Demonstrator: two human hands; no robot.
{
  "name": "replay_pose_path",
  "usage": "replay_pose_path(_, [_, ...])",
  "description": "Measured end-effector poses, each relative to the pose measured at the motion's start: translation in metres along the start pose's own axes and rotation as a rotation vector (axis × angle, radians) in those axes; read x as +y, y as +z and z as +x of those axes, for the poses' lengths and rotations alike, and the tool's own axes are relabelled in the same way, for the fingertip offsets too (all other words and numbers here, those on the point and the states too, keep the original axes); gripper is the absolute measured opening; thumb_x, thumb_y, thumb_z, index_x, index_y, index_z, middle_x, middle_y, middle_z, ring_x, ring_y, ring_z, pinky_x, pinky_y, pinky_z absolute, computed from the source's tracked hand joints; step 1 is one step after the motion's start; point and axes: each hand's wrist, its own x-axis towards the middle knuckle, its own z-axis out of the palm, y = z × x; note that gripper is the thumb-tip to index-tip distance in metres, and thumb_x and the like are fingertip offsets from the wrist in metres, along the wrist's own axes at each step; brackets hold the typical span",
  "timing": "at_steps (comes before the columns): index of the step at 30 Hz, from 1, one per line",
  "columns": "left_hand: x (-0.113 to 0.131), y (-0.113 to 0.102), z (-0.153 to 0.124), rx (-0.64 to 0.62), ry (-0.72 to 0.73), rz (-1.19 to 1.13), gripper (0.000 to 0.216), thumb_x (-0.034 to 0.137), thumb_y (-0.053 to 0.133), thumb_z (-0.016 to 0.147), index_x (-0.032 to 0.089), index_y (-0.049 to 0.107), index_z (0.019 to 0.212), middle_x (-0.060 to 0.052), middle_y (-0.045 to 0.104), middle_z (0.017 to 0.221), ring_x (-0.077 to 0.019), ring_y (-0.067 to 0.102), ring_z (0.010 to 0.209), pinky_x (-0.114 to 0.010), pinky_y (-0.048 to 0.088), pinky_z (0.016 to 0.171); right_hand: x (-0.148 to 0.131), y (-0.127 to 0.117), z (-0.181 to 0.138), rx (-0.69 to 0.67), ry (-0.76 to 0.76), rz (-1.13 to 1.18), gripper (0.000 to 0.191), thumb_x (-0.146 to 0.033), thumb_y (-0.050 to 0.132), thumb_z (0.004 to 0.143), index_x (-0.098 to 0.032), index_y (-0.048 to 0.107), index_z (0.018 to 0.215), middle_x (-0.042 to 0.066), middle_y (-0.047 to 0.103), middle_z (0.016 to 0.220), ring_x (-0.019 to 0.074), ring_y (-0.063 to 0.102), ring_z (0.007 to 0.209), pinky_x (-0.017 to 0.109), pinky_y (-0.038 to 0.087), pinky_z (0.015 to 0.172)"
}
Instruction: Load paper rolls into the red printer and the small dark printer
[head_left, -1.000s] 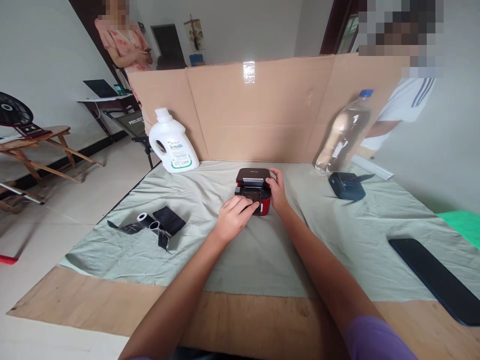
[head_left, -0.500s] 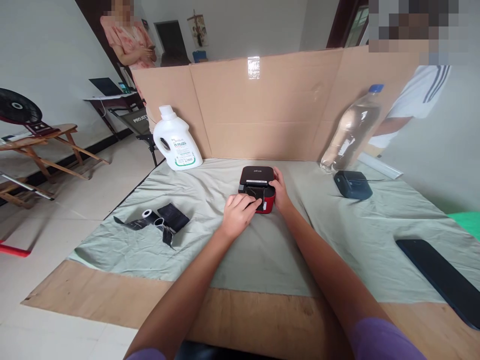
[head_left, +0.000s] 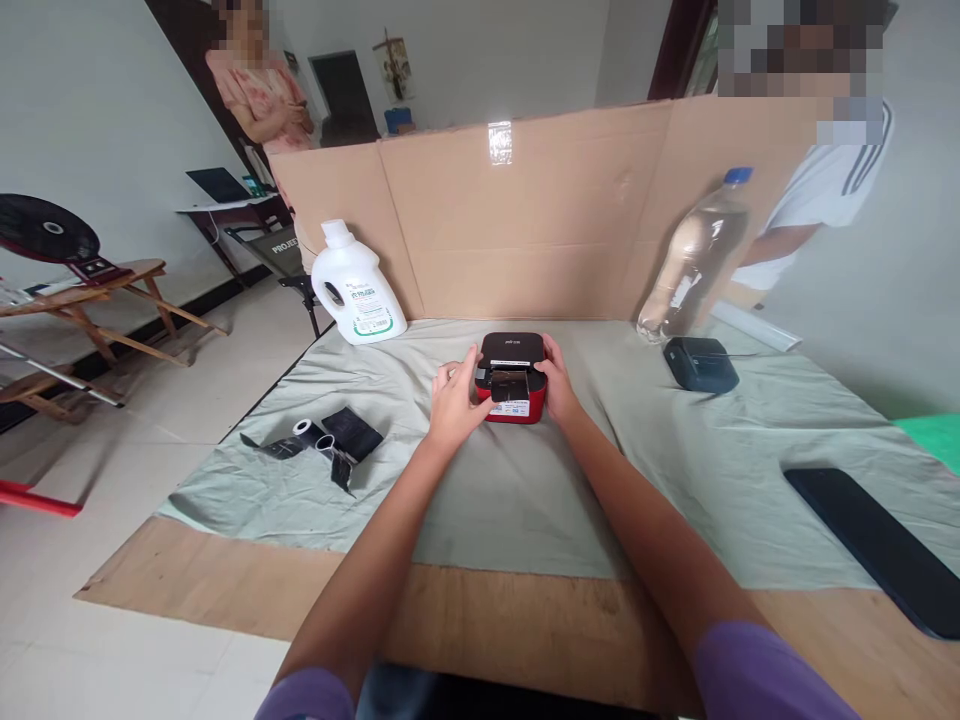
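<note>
A small red and black label printer [head_left: 512, 385] sits on the pale green cloth [head_left: 525, 480] in the middle of the table, its lid raised. My left hand [head_left: 452, 400] rests against the printer's left side, fingers curled round it. My right hand [head_left: 556, 385] grips its right side. Between my hands the open paper bay faces me.
Black wrappers and small paper rolls [head_left: 322, 443] lie at the left. A white detergent jug [head_left: 354, 288] and a clear bottle [head_left: 694, 260] stand before a cardboard screen [head_left: 525, 210]. A dark printer [head_left: 699, 364] and a phone [head_left: 877, 545] lie at the right. Two people stand behind.
My left hand has left the front of the printer's bay and moved to its left side. The right hand has stayed on the right side.
</note>
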Motion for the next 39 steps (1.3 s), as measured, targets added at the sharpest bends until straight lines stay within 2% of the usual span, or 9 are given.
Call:
replay_pose_path(2, [-0.005,-0.001,0.003,-0.06,-0.027,-0.043,0.095,0.033,0.07,0.081,0.026,0.018,0.161,-0.006,0.06,0.141,-0.0306,0.051,0.114,-0.043,0.041,0.099,0.0,0.0,0.0,-0.001,0.005,0.007,0.057,-0.022,0.058,0.069,-0.036,0.056,0.125,-0.005,0.059,0.139,0.0223,0.051,0.132,0.046,0.037,0.117])
replay_pose_path(4, [-0.008,-0.001,0.004,-0.088,-0.021,-0.045,0.094,0.032,0.068,0.081,0.026,0.018,0.16,-0.006,0.06,0.141,-0.0301,0.053,0.111,-0.043,0.042,0.098,0.001,0.0,0.0,0.001,-0.005,0.006,0.055,-0.022,0.058,0.069,-0.036,0.057,0.123,-0.006,0.059,0.139,0.0222,0.05,0.133,0.046,0.036,0.117])
replay_pose_path(8, [-0.012,0.004,0.001,-0.077,0.044,-0.046,0.083,0.034,0.066,0.085,0.026,0.026,0.158,-0.008,0.058,0.142,-0.0294,0.056,0.112,-0.042,0.044,0.097,0.002,0.0,0.001,0.012,-0.01,0.012,0.054,-0.022,0.058,0.068,-0.035,0.058,0.121,-0.006,0.059,0.139,0.0229,0.048,0.135,0.049,0.034,0.119])
replay_pose_path(13, [-0.022,0.018,-0.001,-0.013,0.097,-0.175,0.074,0.032,0.068,0.084,0.024,0.037,0.151,-0.008,0.059,0.141,-0.0268,0.057,0.12,-0.039,0.045,0.103,0.001,0.0,0.002,0.029,0.026,0.029,0.058,-0.023,0.058,0.067,-0.035,0.057,0.124,-0.004,0.059,0.14,0.0244,0.049,0.135,0.051,0.034,0.119])
replay_pose_path(19, [-0.025,0.028,0.004,0.021,-0.047,-0.289,0.073,0.044,0.078,0.074,0.021,0.048,0.137,-0.01,0.062,0.128,-0.021,0.067,0.093,-0.031,0.054,0.08,0.0,0.0,0.005,0.037,0.044,0.052,0.057,-0.02,0.057,0.065,-0.033,0.061,0.121,-0.005,0.062,0.136,0.024,0.049,0.134,0.049,0.033,0.12])
replay_pose_path(25, [-0.021,0.03,0.008,0.036,-0.046,-0.303,0.065,0.046,0.079,0.072,0.023,0.056,0.128,-0.008,0.063,0.12,-0.0243,0.066,0.107,-0.033,0.055,0.09,-0.003,0.0,0.004,0.061,0.08,0.027,0.059,-0.019,0.057,0.065,-0.035,0.061,0.122,-0.006,0.061,0.138,0.0248,0.047,0.138,0.051,0.031,0.121])
replay_pose_path(32, [-0.021,0.03,0.007,0.062,-0.002,-0.294,0.063,0.044,0.079,0.073,0.023,0.055,0.128,-0.008,0.064,0.119,-0.0231,0.067,0.104,-0.033,0.056,0.088,-0.009,0.0,0.001,0.041,0.096,0.035,0.06,-0.02,0.061,0.066,-0.036,0.061,0.123,-0.007,0.059,0.14,0.0238,0.044,0.141,0.049,0.029,0.123])
replay_pose_path(35, [-0.022,0.031,0.006,0.075,0.038,-0.288,0.062,0.043,0.077,0.075,0.023,0.054,0.128,-0.008,0.065,0.12,-0.0237,0.067,0.106,-0.035,0.055,0.093,-0.009,0.001,-0.002,0.022,0.098,0.051,0.056,-0.025,0.064,0.069,-0.036,0.061,0.125,-0.005,0.059,0.141,0.025,0.045,0.14,0.05,0.029,0.123])
replay_pose_path(39, [-0.024,0.032,0.004,0.097,0.066,-0.292,0.067,0.042,0.076,0.078,0.023,0.048,0.135,-0.01,0.063,0.131,-0.0255,0.064,0.118,-0.038,0.052,0.101,-0.005,0.001,-0.006,0.025,0.133,0.077,0.047,-0.038,0.065,0.078,-0.036,0.06,0.125,-0.005,0.06,0.141,0.0249,0.047,0.139,0.051,0.032,0.121])
